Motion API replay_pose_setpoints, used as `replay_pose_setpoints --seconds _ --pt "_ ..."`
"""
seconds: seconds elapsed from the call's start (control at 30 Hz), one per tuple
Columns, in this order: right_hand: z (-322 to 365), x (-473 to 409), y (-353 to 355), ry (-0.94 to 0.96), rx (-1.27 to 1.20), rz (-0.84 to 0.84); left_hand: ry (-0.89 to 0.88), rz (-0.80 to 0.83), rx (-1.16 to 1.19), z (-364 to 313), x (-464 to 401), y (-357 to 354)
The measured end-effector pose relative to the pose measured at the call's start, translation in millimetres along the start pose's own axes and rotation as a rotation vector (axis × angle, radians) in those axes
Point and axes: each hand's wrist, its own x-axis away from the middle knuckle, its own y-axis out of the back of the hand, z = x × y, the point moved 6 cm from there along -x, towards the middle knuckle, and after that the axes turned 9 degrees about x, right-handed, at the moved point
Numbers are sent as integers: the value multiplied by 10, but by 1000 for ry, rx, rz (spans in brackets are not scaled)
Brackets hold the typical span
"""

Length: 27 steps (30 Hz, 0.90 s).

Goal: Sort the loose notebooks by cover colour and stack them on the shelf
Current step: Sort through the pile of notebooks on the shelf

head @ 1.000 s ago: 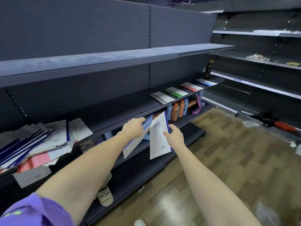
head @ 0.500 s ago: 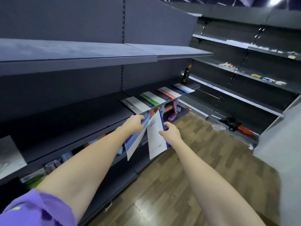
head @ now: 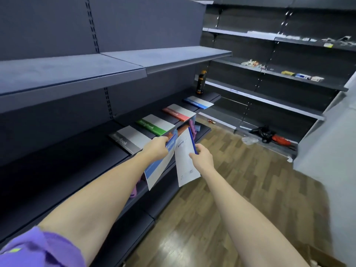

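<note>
My left hand grips a light-blue-and-white notebook by its top edge, so it hangs down in front of the shelf. My right hand pinches a second notebook, white-backed with a dark blue spine, held upright beside the first. On the middle shelf lie four separate stacks in a row: grey, green, red and blue. Both hands hover just in front of the grey and green stacks.
A dark bottle stands at the shelf's far end. Below are lower shelves with pink and orange items. Wooden floor lies to the right, with black and red bags by the far shelving.
I have moved along the aisle; the loose pile on the left has left the view and the four coloured stacks are much nearer. Both hands keep hold of their notebooks.
</note>
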Motion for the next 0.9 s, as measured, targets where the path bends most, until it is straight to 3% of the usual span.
replay_pose_setpoints --seconds 0.6,0.9 --pt "-961 -2030 1251 128 -36 129 74 -92 -120 -1482 -1670 -695" --pt "-1079 -2802 1383 164 -45 163 115 -104 -140 -1769 -2284 -849"
